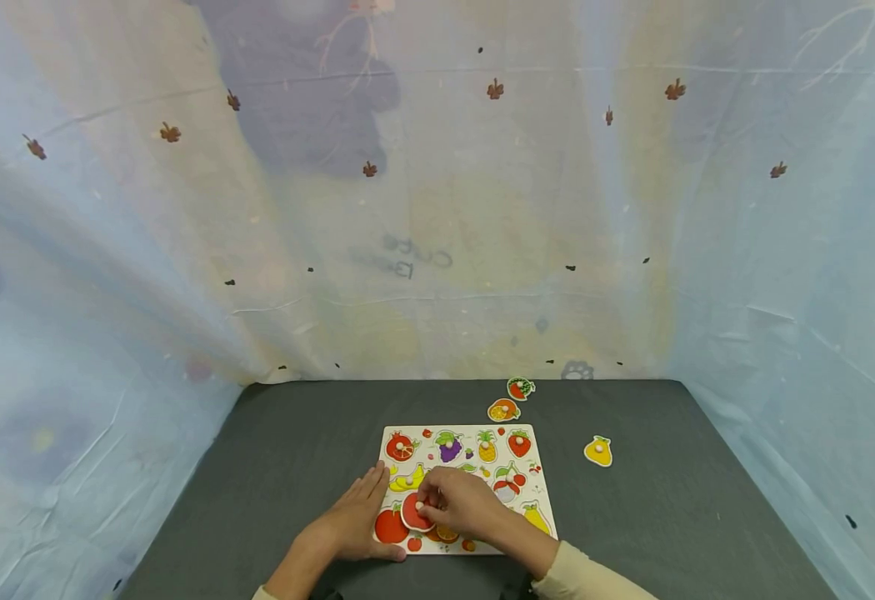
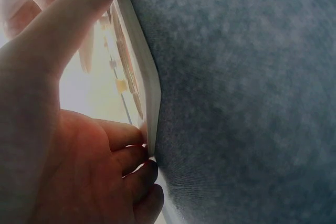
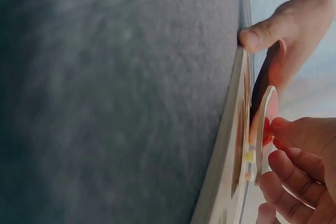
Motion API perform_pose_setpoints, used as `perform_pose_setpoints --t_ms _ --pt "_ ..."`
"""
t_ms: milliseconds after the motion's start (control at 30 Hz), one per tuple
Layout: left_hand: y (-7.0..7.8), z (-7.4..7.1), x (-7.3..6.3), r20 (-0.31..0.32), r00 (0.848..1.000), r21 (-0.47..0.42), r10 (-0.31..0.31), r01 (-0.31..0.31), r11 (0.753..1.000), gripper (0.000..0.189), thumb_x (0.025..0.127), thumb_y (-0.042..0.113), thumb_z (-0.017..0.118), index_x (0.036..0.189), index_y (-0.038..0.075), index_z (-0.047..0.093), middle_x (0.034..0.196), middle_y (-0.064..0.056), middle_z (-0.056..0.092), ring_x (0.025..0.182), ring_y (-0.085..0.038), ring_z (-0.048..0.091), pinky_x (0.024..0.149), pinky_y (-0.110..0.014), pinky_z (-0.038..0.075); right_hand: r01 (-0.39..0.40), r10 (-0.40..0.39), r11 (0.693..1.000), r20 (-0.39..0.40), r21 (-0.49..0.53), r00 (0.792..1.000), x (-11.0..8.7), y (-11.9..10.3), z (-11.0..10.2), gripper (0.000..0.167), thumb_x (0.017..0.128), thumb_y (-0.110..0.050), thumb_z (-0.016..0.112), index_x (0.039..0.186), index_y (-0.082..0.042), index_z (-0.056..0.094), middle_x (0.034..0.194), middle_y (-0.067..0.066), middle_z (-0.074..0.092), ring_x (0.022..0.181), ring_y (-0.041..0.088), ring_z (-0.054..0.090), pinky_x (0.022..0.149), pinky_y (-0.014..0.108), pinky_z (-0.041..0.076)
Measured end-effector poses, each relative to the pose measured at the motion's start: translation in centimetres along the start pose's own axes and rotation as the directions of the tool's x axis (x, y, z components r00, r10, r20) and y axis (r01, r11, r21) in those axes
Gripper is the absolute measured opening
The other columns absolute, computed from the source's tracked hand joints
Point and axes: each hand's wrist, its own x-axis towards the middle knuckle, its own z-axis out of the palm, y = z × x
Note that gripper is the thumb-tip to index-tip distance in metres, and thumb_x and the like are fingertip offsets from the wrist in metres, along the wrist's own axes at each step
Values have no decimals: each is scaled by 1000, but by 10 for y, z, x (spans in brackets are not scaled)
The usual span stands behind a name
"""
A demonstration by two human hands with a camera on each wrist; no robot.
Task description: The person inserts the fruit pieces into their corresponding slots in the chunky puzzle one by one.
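A white wooden fruit puzzle board (image 1: 545, 483) lies on the dark table. My right hand (image 1: 462, 500) is over its lower middle and pinches the knob of a red, round puzzle piece (image 1: 412, 515) with a pale rim. In the right wrist view that piece (image 3: 271, 103) stands just off the board's face, between fingers and board. My left hand (image 1: 355, 517) rests along the board's left side, fingers straight at the edge and thumb at the near corner. A red tomato (image 1: 390, 528) shows left of the held piece, and orange slices (image 1: 447, 533) show right of it, partly covered.
Beyond the board's far edge lie a watermelon piece (image 1: 520, 388) and an orange piece (image 1: 503, 410). A yellow pear-shaped piece (image 1: 598, 451) lies to the right. Grapes (image 1: 449, 447), a pineapple (image 1: 487, 447) and a strawberry (image 1: 518, 443) line the board's far row. A patterned curtain (image 1: 437, 208) surrounds the table.
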Motion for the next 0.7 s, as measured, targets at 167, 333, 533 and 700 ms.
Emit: perform_pose_setpoints --t_ms 167,333,533,700 --pt "-1 0 0 8 1000 0 -2 2 1000 132 79 62 91 166 -10 22 175 -27 19 162 -43 21 130 -62 22 -3 3 1000 39 -2 999 4 -4 6 15 96 -27 84 94 -26 70 79 -19 55 68 -4 49 60 15 45" --pt "-1 0 0 12 1000 1 1 -1 1000 132 79 63 90 166 -10 22 175 -28 18 162 -43 20 129 -62 23 -6 6 1000 60 0 998 6 -9 8 13 96 -26 84 95 -26 71 81 -20 56 69 -5 50 62 15 45" --pt "0 -1 -2 5 1000 -10 8 -8 1000 129 79 61 90 165 -10 25 175 -28 19 162 -45 20 129 -63 23 -6 5 1000 79 15 997 9 -16 8 13 96 -25 84 95 -24 72 79 -19 57 68 -4 50 60 16 44" --pt "1 -1 -3 1 1000 -3 14 -14 1000 129 79 62 90 164 -11 26 175 -28 19 162 -45 20 129 -63 23 -30 28 999 105 20 994 12 -19 9 13 96 -26 84 94 -25 71 78 -19 56 67 -4 51 59 17 44"
